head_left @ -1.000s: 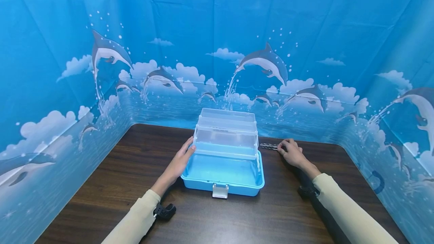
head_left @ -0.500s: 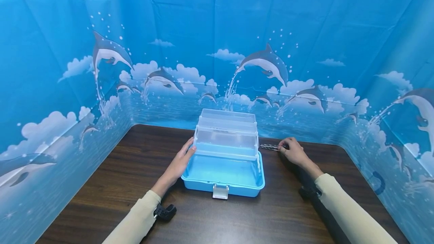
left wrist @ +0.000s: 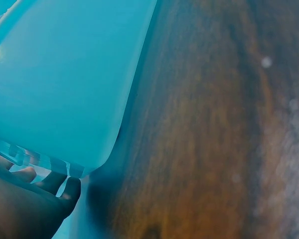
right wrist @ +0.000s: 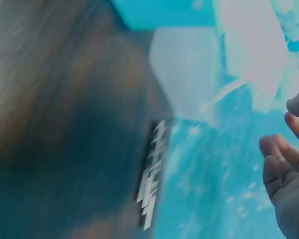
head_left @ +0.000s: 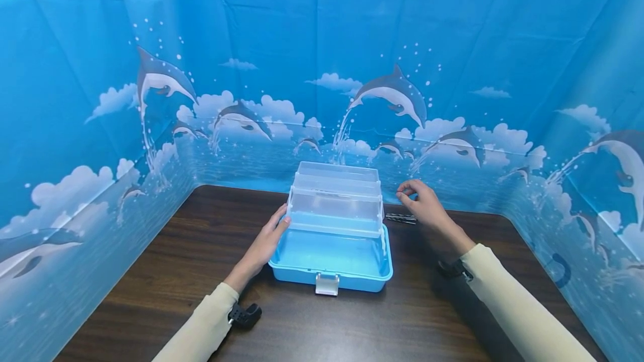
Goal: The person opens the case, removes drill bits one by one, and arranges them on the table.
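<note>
A light-blue toolbox (head_left: 329, 281) with its clear lid raised and clear trays (head_left: 337, 201) folded out stands mid-table in the head view. My left hand (head_left: 264, 242) holds its left side, thumb by the tray edge. In the left wrist view the fingers (left wrist: 70, 191) meet the toolbox (left wrist: 65, 84) near its corner. Several drill bits (head_left: 401, 218) lie right of the toolbox. My right hand (head_left: 422, 205) hovers above and right of them, thumb and index fingertips close together. Nothing shows clearly between these fingers (right wrist: 279, 149), and a thin thing could be hidden.
The dark wooden table (head_left: 166, 272) runs up to a blue dolphin-print curtain (head_left: 322, 71) at the back and both sides. A silver latch (head_left: 327, 284) hangs at the toolbox's front. A dark band (head_left: 245, 315) sits on the left wrist.
My right hand has risen off the drill bits and shifted slightly left and toward the back. More of the bits now show. The left hand and toolbox have stayed in place.
</note>
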Demonstrator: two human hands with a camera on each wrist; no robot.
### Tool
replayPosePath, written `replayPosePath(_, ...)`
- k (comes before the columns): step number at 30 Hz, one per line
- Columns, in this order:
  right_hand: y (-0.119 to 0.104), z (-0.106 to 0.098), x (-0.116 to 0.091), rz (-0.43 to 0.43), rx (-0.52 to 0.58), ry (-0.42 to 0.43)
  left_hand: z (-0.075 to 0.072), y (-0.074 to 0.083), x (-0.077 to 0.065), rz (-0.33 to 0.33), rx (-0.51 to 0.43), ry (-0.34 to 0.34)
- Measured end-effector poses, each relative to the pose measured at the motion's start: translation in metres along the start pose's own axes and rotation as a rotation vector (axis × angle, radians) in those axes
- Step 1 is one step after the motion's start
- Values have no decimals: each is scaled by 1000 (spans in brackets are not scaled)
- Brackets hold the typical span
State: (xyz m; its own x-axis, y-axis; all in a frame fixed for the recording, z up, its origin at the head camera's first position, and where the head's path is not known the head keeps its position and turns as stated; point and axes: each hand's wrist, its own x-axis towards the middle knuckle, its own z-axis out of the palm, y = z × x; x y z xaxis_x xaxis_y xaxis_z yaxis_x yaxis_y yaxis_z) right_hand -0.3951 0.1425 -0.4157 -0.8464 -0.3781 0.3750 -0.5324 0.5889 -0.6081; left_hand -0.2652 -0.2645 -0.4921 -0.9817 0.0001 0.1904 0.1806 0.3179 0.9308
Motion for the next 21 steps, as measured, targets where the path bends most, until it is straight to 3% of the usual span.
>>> replayPosePath(11,-59,7,25,-172,23,-138,0,1,1,6,-8,-9)
replayPosePath(21,-72,28,56,-201,-54,-238,-2,2,0,-2,-16,-10)
